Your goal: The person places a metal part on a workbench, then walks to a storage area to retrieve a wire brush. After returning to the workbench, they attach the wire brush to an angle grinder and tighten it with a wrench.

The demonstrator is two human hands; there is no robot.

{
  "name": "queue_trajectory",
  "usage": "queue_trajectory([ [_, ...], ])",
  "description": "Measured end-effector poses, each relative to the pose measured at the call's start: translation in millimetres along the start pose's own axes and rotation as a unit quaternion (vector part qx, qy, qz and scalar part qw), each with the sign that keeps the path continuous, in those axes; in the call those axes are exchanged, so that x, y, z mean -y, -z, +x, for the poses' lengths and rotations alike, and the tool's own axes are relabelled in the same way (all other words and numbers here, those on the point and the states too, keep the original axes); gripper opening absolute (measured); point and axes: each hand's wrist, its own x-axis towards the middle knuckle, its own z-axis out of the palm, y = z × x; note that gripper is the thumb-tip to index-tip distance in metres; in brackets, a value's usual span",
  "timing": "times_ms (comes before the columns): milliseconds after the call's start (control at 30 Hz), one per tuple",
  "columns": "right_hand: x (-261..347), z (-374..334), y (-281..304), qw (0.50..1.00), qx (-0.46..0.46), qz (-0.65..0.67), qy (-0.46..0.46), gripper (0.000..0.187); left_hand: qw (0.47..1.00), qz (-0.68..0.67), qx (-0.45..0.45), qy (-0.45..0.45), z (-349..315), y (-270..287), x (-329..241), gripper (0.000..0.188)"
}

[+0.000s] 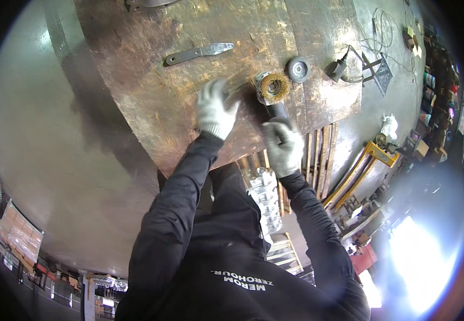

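Observation:
An angle grinder [278,110] with a brass-coloured wire brush [274,88] on its head lies across the worn metal tabletop [151,91]. The brush faces up. My gloved right hand [285,147] is closed around the grinder's dark body near the table's front edge. To its left, my gloved left hand [217,109] hovers over or rests on the tabletop, blurred, with fingers and thumb apart and nothing seen in it. Beyond the left hand lies a scraper knife [200,53] with a dark handle. A round grey disc [298,69] sits just right of the brush.
A dark plug with a cord [337,69] lies near the table's right edge. Past that edge are a small dark stand [384,75] and a loose cable on the floor. A slatted wooden pallet [323,160] and a yellow pallet jack [379,154] stand front right.

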Motion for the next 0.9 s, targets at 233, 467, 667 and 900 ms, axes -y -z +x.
queue_trajectory([
  [233,-18,-39,-105,0.978,0.055,0.100,-0.175,0.030,0.973,0.184,0.124,0.066,-42,16,37,0.045],
  [467,-17,-15,-147,0.883,0.088,0.251,-0.387,0.042,0.984,0.079,0.160,0.010,-79,-8,44,0.034],
  [667,-24,-66,-79,0.932,-0.142,0.172,-0.287,0.033,0.951,-0.161,0.252,-0.076,-102,14,18,0.047],
  [900,-96,1,-9,0.971,-0.022,-0.127,-0.200,0.069,0.887,-0.353,0.231,0.188,-84,-11,-2,0.046],
])
